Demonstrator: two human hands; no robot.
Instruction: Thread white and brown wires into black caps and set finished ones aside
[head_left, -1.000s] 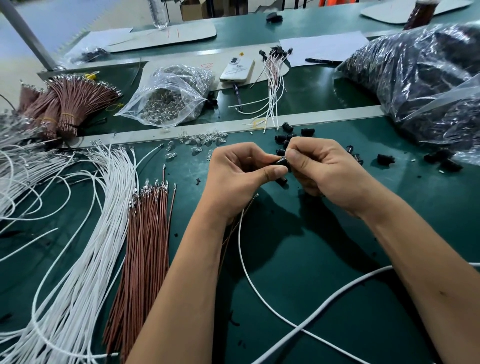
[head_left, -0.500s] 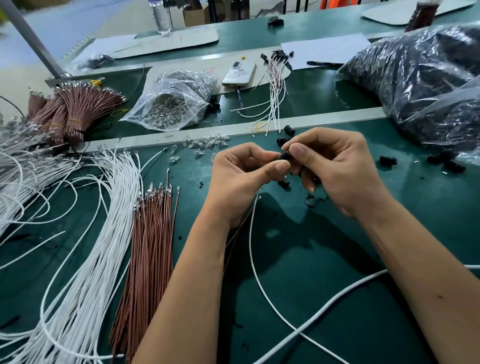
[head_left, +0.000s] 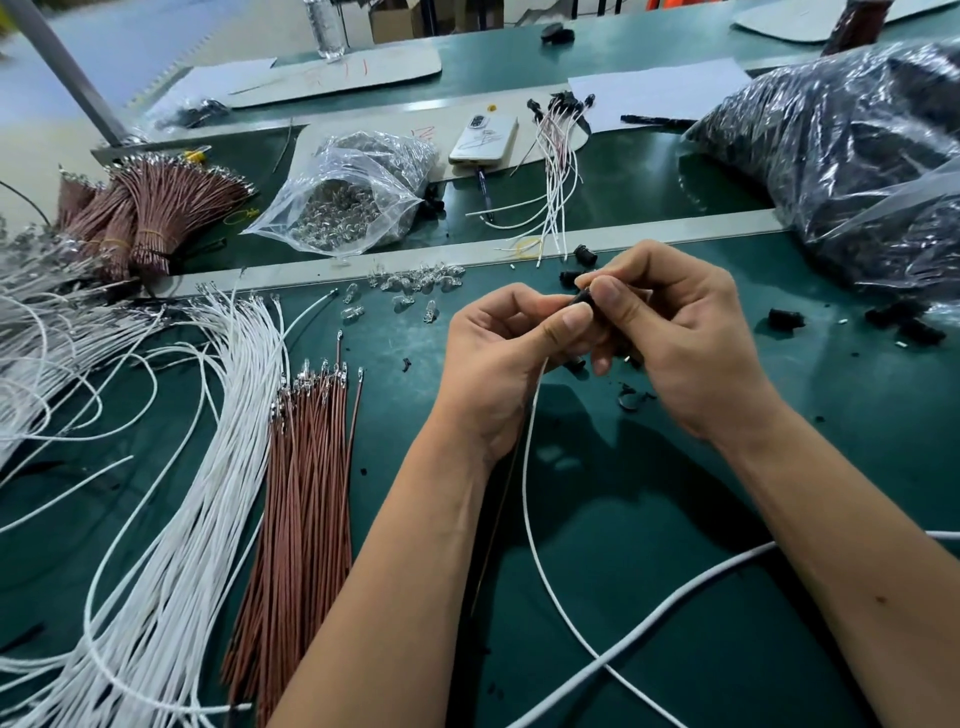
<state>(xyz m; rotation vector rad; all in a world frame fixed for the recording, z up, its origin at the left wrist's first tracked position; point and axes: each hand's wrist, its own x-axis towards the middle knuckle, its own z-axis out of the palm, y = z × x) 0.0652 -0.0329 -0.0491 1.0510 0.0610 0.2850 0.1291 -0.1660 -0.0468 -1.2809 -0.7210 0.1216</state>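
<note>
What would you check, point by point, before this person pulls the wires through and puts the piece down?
1. Black cap pinched firmly between both thumbs: ok.
2. White wire runs freely from under the left hand: ok.
3. Brown wire beside it, seated in the cap: cannot tell, the right hand hides it.
4. Finished pile in sight beyond the rail: ok.
5. Thick white cable crosses the wire's tail, possible snag: not ok.

Black cap (head_left: 584, 299) pinched above table, white wire (head_left: 530, 493) & brown wire (head_left: 496, 519) hanging below.
</note>
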